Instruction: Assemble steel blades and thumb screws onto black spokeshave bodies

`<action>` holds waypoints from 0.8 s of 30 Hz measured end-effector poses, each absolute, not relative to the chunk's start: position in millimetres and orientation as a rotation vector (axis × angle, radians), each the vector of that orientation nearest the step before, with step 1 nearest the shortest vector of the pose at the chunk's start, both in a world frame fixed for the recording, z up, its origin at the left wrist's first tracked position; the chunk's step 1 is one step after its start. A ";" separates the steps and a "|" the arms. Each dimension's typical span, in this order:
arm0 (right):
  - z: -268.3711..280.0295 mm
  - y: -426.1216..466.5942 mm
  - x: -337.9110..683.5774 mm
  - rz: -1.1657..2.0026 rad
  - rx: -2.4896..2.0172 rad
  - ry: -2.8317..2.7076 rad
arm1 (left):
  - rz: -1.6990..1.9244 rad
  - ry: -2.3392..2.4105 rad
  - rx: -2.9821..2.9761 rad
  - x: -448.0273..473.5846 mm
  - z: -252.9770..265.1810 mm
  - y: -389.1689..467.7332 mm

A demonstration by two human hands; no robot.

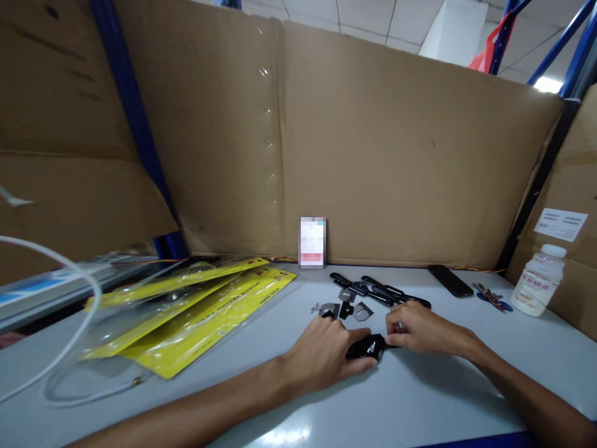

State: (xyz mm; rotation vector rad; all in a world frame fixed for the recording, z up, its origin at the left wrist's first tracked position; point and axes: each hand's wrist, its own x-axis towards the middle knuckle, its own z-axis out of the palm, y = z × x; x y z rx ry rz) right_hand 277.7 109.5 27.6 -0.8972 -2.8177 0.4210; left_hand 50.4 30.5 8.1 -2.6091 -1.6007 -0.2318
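Note:
My left hand (324, 348) lies on the table with its thumb and fingers closed around a glossy black tool body (373, 345). At the body's right end, my right hand (413, 326) has its fingers pinched together on a thin dark part; the fingertips are partly hidden. Just beyond my left hand lie several small flat grey metal plates (362, 312), a small black piece (346, 309) and small silvery screw-like parts (316, 307). Two long black two-handled tools (396, 296) rest behind my right hand.
Yellow cards in clear blister packs (219, 326) lie at left, near a white cable (96, 292). A lit phone (312, 244) leans against the cardboard wall (373, 155). Toward the right are a dark phone (450, 281), keys (490, 297) and a white-capped bottle (538, 283).

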 end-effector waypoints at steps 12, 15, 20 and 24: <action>28.7 94.6 265.2 0.535 -0.718 -2.670 | -0.265 -1.503 -2.743 44.2 12.0 35.5; 27.2 86.5 261.0 0.467 -0.665 -2.706 | -0.277 -1.485 -2.734 44.2 9.5 37.2; 23.5 74.5 251.3 0.331 -0.701 -2.735 | -0.283 -1.470 -2.714 44.3 8.9 38.4; 19.7 75.6 242.9 0.481 -0.843 -2.673 | -0.275 -1.493 -2.691 43.8 7.7 37.6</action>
